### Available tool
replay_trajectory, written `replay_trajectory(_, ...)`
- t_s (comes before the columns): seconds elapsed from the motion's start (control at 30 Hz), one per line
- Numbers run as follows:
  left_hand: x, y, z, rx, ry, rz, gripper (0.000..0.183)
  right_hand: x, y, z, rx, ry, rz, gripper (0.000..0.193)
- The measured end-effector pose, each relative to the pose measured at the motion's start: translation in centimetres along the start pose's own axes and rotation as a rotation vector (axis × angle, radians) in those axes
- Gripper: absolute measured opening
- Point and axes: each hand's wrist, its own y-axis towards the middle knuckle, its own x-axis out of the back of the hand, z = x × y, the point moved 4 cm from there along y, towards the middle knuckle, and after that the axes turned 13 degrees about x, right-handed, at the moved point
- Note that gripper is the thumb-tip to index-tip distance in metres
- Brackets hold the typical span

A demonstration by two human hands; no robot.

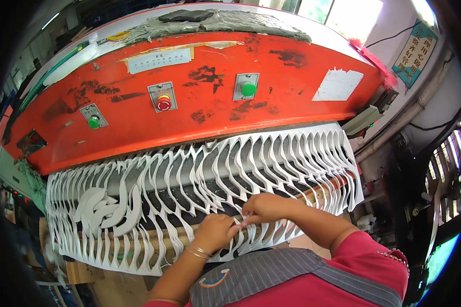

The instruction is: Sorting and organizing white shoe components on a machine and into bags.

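A wide white sheet point(353, 153) with rows of curved cut-out openings lies across the machine's dark bed, its near edge hanging over the front. My left hand point(215, 233) is closed at the near middle of the sheet, fingertips pinching its thin strips. Just right of it and slightly farther away, my right hand point(264, 207) is also closed on the strips. The fingertips of both hands nearly meet, and whatever lies between them is mostly hidden. On the left part of the sheet, several loose white crescent-shaped pieces point(128, 217) rest in an overlapping heap.
Behind the sheet rises a red machine front point(205, 123) with a red push button point(163, 103), a right green button point(248, 89) and a left green button point(93, 122). A dark object point(186, 16) lies on top. A pipe point(394, 128) runs along the right wall.
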Motion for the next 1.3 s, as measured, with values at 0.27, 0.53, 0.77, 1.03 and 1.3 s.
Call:
replay_trajectory(0.27,-2.9,-1.1,-2.0,0.141,0.222,-0.324,0.031,-3.4,-1.9,0.4,-0.046,-0.279,-0.176,0.059)
replay_trajectory(0.53,-6.1,-2.8,-0.3,0.159,0.198,-0.445,0.030,-0.4,-0.1,0.0,-0.105,-0.026,0.243,0.048)
replay_trajectory(0.77,-6.8,-4.8,4.4,-0.004,0.069,-0.371,0.037,5.7,11.3,-7.6,0.053,-0.856,-0.264,0.062)
replay_trajectory(1.03,-3.2,-0.8,5.2,0.079,-0.225,-0.515,0.025,9.6,14.5,-12.1,0.367,-1.055,-0.224,0.024)
replay_trajectory(1.3,0.1,1.0,1.9,-0.121,-0.410,-0.641,0.107,5.8,5.9,-1.0,0.512,0.138,0.107,0.046)
